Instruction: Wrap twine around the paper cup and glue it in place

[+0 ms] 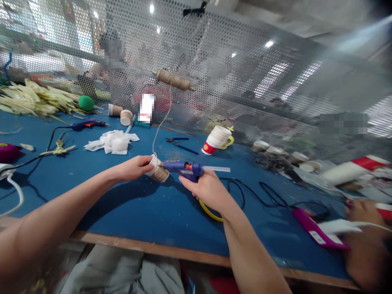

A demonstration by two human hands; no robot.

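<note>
My left hand (pixel 136 167) grips a small paper cup (pixel 158 171) by its white rim, tilted above the blue table. Brown twine is wrapped round part of the cup, and a strand of twine (pixel 159 126) runs up from it to a spool (pixel 173 79) on the mesh. In my right hand (pixel 208 188) is a blue glue gun (pixel 183 167) with a clear glue stick out of its back. Its nozzle points left, at or very near the twine; contact cannot be made out. Behind, a stack of paper cups (pixel 216 140) leans on its side.
Pliers (pixel 183 145), crumpled white tissue (pixel 113 141) and a second glue gun (pixel 87 124) lie on the table. Twine-wrapped cups (pixel 125 117) stand by the perforated screen (pixel 214 61). Black cables (pixel 272 196) and a purple power strip (pixel 320 230) lie right, near another person's hand (pixel 364 216).
</note>
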